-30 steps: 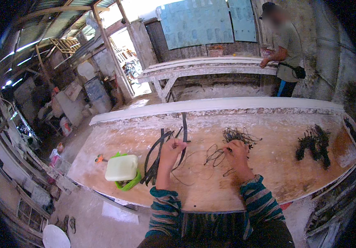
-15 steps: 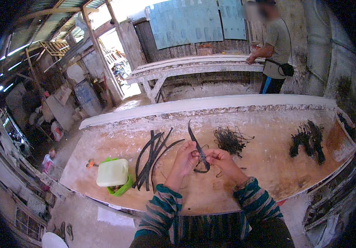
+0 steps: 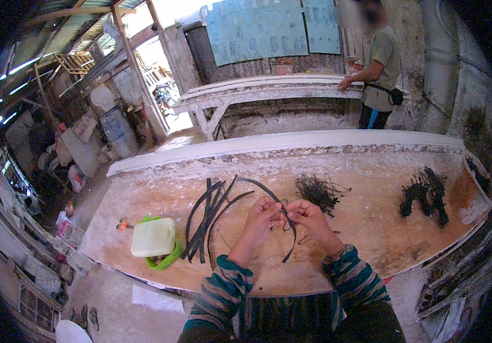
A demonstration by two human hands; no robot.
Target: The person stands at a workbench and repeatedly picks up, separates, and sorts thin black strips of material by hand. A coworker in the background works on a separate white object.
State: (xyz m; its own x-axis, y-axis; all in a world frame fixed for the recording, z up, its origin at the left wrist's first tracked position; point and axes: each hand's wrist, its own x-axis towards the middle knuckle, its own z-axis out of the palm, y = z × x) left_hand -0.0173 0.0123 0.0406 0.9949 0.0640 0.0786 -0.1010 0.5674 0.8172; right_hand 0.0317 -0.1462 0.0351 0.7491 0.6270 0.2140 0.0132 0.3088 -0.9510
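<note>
Two hands are up over the middle of the long wooden desk, close together. The left hand and the right hand both pinch one long black strip, which bends up past the fingers toward the far side and hangs down toward the near edge. Both hands are closed on that strip. Just left of the hands lies a loose bunch of black strips flat on the desk, maybe six or seven, though they overlap and are hard to count. There are two dark tangled piles: one small pile right behind the hands, and one bigger pile far off to the right. On the left sits one green tub with one white jug resting in it. One other person stands at a second bench behind.
</note>
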